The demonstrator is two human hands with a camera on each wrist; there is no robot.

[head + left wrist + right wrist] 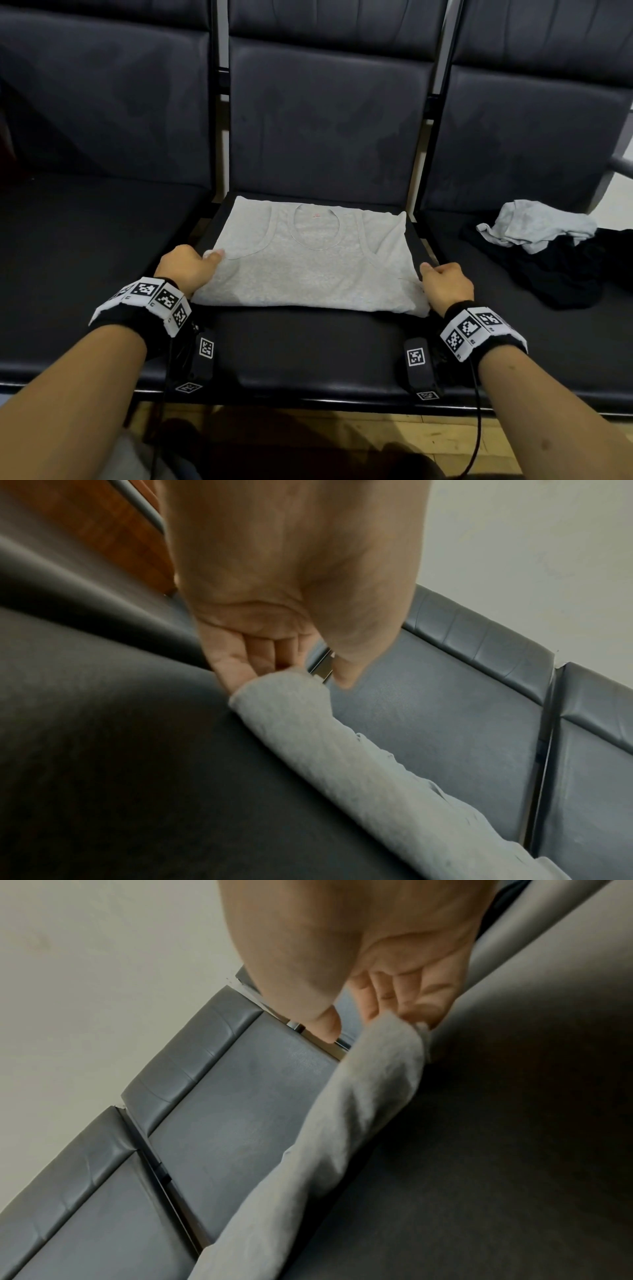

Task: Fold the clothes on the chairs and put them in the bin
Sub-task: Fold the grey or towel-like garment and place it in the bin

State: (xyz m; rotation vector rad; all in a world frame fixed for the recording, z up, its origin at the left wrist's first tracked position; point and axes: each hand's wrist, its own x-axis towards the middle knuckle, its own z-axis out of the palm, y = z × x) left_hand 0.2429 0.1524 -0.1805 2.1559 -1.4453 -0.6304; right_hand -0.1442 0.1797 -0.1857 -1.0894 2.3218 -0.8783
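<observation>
I see left hand (186, 265) and right hand (445, 284) pinching vest (308, 267) side edges on seat (308, 342), likely set for next fold.

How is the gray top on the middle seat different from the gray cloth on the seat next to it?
The gray top lies flat and smooth on the middle seat; the gray cloth is crumpled. The left hand and right hand hold the top's sides; nothing touches the cloth. The top lies on the bare seat; the cloth sits on black clothes. Both are light gray.
</observation>
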